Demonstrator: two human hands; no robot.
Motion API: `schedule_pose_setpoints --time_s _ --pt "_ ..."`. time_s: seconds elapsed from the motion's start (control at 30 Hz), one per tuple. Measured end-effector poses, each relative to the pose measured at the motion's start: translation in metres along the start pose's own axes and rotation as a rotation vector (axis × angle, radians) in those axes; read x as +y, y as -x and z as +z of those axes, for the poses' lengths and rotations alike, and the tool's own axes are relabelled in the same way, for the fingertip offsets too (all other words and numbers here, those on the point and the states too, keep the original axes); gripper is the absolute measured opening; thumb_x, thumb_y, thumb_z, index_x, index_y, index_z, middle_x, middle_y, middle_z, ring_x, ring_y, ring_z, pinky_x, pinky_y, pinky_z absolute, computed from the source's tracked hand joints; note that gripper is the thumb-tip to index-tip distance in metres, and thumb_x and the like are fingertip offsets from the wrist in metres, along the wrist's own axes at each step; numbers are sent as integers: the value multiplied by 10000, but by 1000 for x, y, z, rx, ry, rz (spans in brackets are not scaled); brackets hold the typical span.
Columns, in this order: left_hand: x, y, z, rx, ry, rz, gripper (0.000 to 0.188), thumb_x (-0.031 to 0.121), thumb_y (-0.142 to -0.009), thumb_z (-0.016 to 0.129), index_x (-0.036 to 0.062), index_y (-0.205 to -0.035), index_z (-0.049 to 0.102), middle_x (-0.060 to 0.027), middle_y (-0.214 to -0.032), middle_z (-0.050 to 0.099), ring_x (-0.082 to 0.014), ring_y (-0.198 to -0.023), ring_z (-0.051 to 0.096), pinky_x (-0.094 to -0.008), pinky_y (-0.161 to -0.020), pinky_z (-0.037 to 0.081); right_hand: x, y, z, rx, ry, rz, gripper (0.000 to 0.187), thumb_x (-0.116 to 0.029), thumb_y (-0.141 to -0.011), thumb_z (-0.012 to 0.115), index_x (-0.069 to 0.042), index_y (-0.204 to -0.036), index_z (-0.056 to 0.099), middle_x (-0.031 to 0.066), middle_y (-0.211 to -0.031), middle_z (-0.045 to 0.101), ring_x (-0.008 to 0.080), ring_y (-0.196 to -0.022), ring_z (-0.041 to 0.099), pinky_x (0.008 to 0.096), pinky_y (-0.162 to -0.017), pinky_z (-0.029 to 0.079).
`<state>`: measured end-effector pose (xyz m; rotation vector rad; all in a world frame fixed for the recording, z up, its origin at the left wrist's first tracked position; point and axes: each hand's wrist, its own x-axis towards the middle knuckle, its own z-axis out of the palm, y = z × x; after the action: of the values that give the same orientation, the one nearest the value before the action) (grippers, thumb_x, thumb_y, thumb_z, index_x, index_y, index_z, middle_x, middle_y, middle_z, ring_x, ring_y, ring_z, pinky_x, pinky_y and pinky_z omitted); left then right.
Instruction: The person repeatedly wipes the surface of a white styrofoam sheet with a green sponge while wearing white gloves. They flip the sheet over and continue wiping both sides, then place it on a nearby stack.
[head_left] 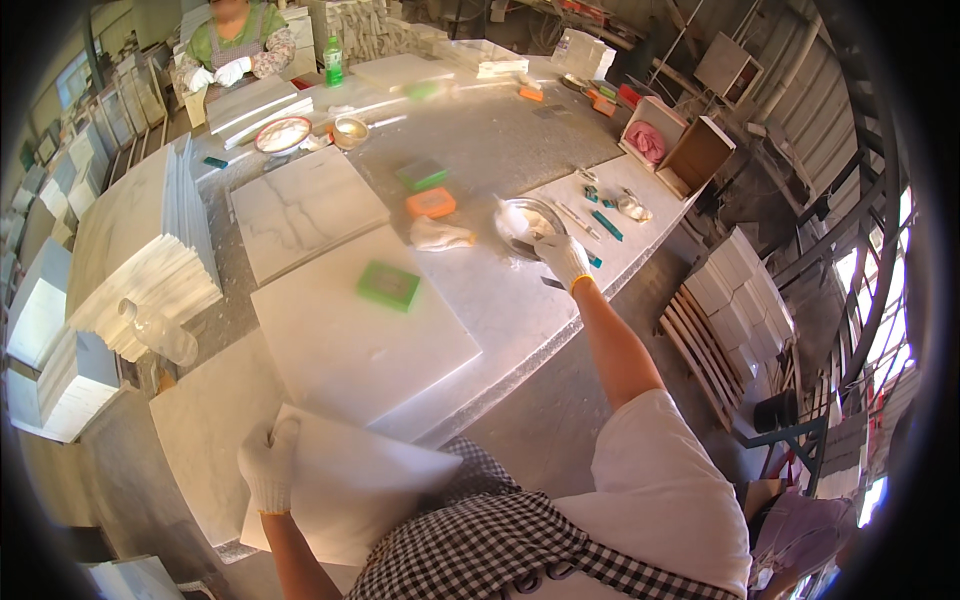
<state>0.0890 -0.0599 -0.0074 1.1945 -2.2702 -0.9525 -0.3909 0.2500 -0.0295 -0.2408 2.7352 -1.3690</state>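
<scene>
My left hand (268, 468), in a white knit glove, grips the upper left edge of a white stone tile (345, 490), which is tilted up against the front of my checked apron. Reaching out to the far right, my gloved right hand (565, 259) is closed on a flat metal scraper (522, 246). The scraper's blade end is in a round metal bowl (548, 216) of white paste. A green abrasive block (389, 286) rests on a large white tile (365, 325) between my hands. Beyond it lies a grey-veined tile (300, 212).
An orange block (430, 203) and a crumpled white glove (441, 235) lie left of the bowl. Stacked slabs (150, 235) and a clear plastic bottle (160, 332) stand at left. Small green tools (607, 225) lie near the table's right edge. A co-worker (235, 50) works across the table.
</scene>
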Motion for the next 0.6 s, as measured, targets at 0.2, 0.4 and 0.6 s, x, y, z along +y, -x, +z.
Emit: schedule_pose_setpoints --time_s 0.2,0.4,0.6 --pt "-2 1 0 -4 -17 -16 489 414 -818 758 -24 -698 577 -100 -553 389 -165 -520 399 -384 -505 369 -3 -5 -10 -118 -144 58 209 -232 -843 651 -61 -736 706 -13 -595 543 95 -531 485 296 -480 354" --pt "-4 1 2 17 -15 -7 483 419 -818 756 -19 -703 589 -128 -564 438 -192 -515 421 -398 -516 391 -6 4 -18 -133 -339 187 217 -243 -870 675 -107 -701 673 -63 -584 508 60 -480 404 259 -436 264" --pt "4 3 -1 -2 -100 -41 459 424 -832 750 -13 -733 648 -152 -581 503 -201 -515 496 -400 -527 420 6 -10 -19 -136 -309 72 276 -264 -897 676 -139 -662 602 -84 -578 457 47 -455 370 241 -419 226"
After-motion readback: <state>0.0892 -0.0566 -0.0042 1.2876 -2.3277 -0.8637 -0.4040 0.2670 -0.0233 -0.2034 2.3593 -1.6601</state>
